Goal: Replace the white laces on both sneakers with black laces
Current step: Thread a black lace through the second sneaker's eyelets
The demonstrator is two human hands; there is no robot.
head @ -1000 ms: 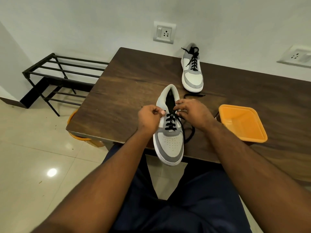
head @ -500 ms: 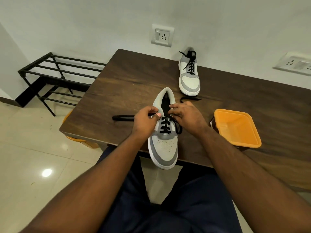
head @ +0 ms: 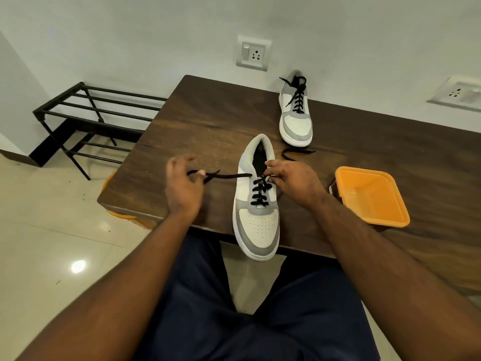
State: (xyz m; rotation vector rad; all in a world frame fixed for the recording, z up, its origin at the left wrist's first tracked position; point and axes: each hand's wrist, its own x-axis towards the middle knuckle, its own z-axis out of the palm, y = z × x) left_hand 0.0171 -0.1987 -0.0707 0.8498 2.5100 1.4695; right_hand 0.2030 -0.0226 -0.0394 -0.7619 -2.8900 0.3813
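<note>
The person's legs (head: 234, 321) in dark blue trousers fill the bottom of the view, with both forearms reaching forward to the table (head: 182, 121). The near shoe (head: 257, 204) lies lengthwise at the table's front edge, its grey toe hanging over the edge toward the person. A black lace (head: 260, 190) crosses its lower eyelets in several rows.

The left hand (head: 182, 188) sits left of the shoe, above the table, fingers curled and pinching one lace end (head: 226, 176), which runs taut from the shoe's left upper eyelet out to the fingers. The hand is slightly blurred. The right hand (head: 294, 178) rests on the shoe's right side by the tongue, fingertips curled in at the upper eyelets; they seem to pinch the lace there, though the contact is hard to make out.

An orange tub (head: 372, 196) stands on the table just right of the right wrist. Beyond the near shoe a loose stretch of black lace (head: 296, 153) lies on the wood. Farther back, near the wall, the far shoe (head: 296, 110) stands already laced in black, toe toward the person.

Left of the table stands a black rack (head: 86, 113) on the tiled floor. A socket (head: 252, 53) sits on the wall behind.
</note>
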